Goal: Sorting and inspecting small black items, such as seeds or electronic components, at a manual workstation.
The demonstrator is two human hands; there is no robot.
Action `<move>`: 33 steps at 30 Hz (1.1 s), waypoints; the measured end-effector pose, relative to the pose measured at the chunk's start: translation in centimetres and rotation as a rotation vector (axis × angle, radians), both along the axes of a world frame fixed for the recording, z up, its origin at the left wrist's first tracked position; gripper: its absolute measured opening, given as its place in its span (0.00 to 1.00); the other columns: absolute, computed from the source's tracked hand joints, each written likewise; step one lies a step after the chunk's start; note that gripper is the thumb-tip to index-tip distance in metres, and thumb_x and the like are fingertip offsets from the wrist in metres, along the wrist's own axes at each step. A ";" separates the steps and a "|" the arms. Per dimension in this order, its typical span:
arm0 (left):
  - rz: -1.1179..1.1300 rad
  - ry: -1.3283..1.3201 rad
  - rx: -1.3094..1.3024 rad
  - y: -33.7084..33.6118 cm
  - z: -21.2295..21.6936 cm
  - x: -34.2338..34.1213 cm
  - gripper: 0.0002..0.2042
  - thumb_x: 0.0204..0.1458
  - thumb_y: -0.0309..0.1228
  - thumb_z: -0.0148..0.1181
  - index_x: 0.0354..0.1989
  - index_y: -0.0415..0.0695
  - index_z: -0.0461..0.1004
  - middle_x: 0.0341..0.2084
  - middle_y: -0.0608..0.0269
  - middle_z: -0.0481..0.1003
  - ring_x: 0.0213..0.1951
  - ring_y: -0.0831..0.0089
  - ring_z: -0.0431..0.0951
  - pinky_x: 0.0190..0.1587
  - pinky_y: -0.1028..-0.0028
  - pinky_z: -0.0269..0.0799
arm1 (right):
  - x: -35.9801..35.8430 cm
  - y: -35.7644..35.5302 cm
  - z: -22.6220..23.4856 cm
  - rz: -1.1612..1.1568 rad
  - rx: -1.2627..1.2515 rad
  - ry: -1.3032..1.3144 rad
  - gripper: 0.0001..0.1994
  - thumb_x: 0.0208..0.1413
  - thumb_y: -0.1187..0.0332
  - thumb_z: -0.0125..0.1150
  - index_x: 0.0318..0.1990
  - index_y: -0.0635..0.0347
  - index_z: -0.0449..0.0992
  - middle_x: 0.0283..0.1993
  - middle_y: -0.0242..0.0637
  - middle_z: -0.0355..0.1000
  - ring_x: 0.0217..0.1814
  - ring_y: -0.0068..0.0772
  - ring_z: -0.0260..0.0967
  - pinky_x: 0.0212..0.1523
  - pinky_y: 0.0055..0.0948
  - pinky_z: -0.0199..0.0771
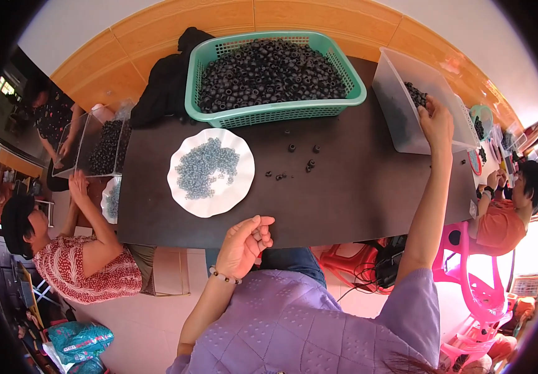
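The right hand (436,118) reaches far out to the right back corner of the dark table (356,193). Its fingers are closed on the rim of a clear plastic box (399,93). The box is tipped up on its side, and some small black beads (416,93) lie inside it. The left hand (244,244) rests at the near edge of the table, at its middle. Its fingers are curled in loosely and it holds nothing that can be seen.

A green basket (219,107) full of small black rings stands at the back edge of the table. A black cloth (166,81) lies just beside the basket, on its left. In front of the basket, toward the left side, sits a white plate (185,199) with a pile of tiny grey-blue beads (206,167) on it. A few loose black rings (300,163) lie on the table top between the plate and the clear box. Nothing lies between the left hand and the plate.

The table is dark brown. The floor is pale tile, and an orange band runs along the wall behind the table. At the left end another person in a red patterned top (82,268) works at another clear box of black bits (104,146). At the right end a person in an orange top (499,224) sits near a pink plastic chair (468,280). Blue-green bags (79,340) lie on the floor at the lower left.
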State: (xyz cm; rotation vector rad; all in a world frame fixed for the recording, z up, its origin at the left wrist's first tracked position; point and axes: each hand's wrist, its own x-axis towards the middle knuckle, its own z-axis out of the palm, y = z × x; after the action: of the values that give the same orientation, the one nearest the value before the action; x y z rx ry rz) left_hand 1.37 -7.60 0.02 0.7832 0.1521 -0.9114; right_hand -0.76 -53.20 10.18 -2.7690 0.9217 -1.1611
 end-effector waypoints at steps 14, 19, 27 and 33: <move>-0.024 -0.006 -0.010 0.2 -0.2 0.0 0.14 0.60 0.33 0.51 0.42 0.32 0.74 0.23 0.68 0.70 0.27 0.79 0.69 0.34 0.76 0.69 | 1.4 16.3 -5.8 0.734 0.469 0.108 0.07 0.51 0.74 0.62 0.37 0.65 0.77 0.28 0.39 0.75 0.26 0.24 0.69 0.27 0.23 0.68; -0.026 -0.014 -0.023 0.3 -0.4 0.0 0.14 0.60 0.33 0.50 0.42 0.32 0.74 0.23 0.68 0.70 0.28 0.79 0.70 0.35 0.76 0.69 | 1.8 18.2 -7.8 0.737 0.463 0.247 0.10 0.46 0.76 0.61 0.39 0.61 0.76 0.31 0.39 0.73 0.28 0.34 0.70 0.31 0.30 0.70; -0.004 0.024 -0.011 0.3 -0.2 -0.1 0.13 0.58 0.32 0.52 0.40 0.31 0.74 0.22 0.66 0.70 0.27 0.77 0.69 0.34 0.74 0.69 | 2.3 18.5 -8.7 0.737 0.425 0.328 0.11 0.45 0.76 0.62 0.38 0.60 0.76 0.30 0.38 0.71 0.28 0.34 0.68 0.31 0.30 0.70; 0.006 0.005 -0.002 0.0 0.1 -0.1 0.14 0.59 0.33 0.52 0.41 0.32 0.74 0.22 0.68 0.69 0.27 0.78 0.70 0.33 0.76 0.69 | 1.0 19.9 -7.4 0.800 0.760 0.209 0.09 0.47 0.76 0.64 0.38 0.63 0.76 0.30 0.33 0.71 0.28 0.24 0.66 0.31 0.23 0.67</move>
State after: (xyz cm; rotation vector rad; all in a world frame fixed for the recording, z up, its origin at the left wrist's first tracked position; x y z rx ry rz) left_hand 1.22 -7.58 0.08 0.7785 0.1581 -0.9075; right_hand 0.24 -33.29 2.81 -2.2312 0.1180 -0.2983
